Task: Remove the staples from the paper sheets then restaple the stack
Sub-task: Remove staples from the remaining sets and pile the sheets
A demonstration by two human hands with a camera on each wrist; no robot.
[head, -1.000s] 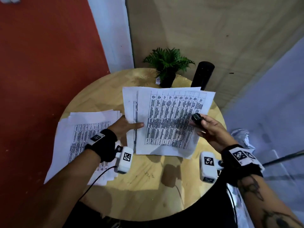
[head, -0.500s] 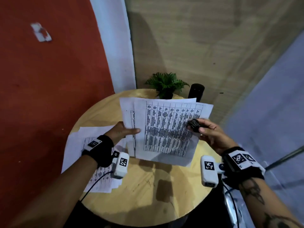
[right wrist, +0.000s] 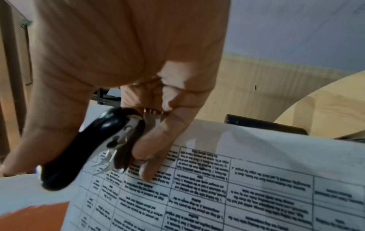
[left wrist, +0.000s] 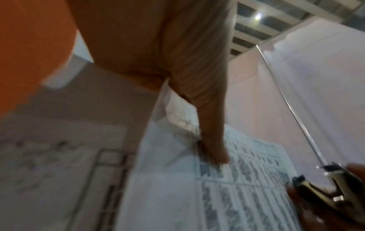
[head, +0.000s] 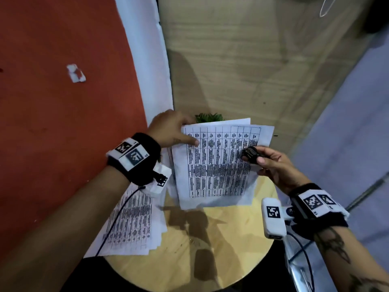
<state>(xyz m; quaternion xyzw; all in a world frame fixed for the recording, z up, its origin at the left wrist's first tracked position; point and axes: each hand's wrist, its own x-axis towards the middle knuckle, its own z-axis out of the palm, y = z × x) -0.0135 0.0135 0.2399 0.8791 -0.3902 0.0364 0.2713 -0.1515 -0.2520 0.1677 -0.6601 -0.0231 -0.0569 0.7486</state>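
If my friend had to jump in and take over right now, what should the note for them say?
Left hand: holds the top left corner of the lifted sheets, thumb on the front.
Right hand: grips the black staple remover, its claws near the sheets' right side, some fingers resting on the paper.
Second paper pile: lies flat on the left of the round table.
Done: sheets are picked up, remover is in hand.
Left: no staple shows clearly, so I cannot tell whether any is out. Pull the staples, then restaple. No stapler is clearly in view.

Matt paper sheets (head: pixel 219 165); staple remover (right wrist: pixel 85 150) glossy plastic (metal claws).
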